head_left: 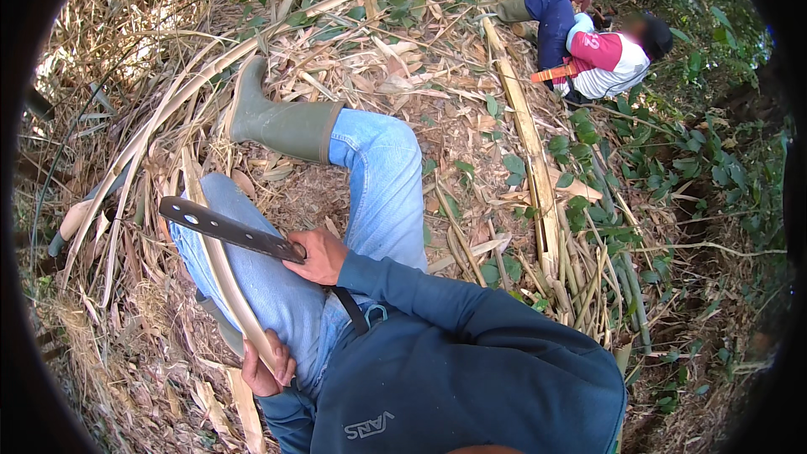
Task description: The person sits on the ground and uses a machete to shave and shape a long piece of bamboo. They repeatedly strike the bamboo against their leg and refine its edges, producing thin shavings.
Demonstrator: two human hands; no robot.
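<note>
My left hand [267, 363], low in the view, has its fingers wrapped round a pale split bamboo strip [225, 279]. The strip runs up along my bent thigh and past the knee. My right hand [319, 257] is closed on the handle end of a machete [239, 234], whose dark, broad blade has several holes. That blade points left and crosses over the strip above my thigh; I cannot tell whether they touch. Most of the machete's handle is hidden in my fingers.
Long bamboo strips [172, 105] arch across the left side. A split bamboo length [523, 130] lies right of my booted leg [282, 124], near several thin sticks [580, 282]. Farther off, another person [601, 55] sits low with an orange sheath [551, 74] at the waist. Dry leaves cover the ground.
</note>
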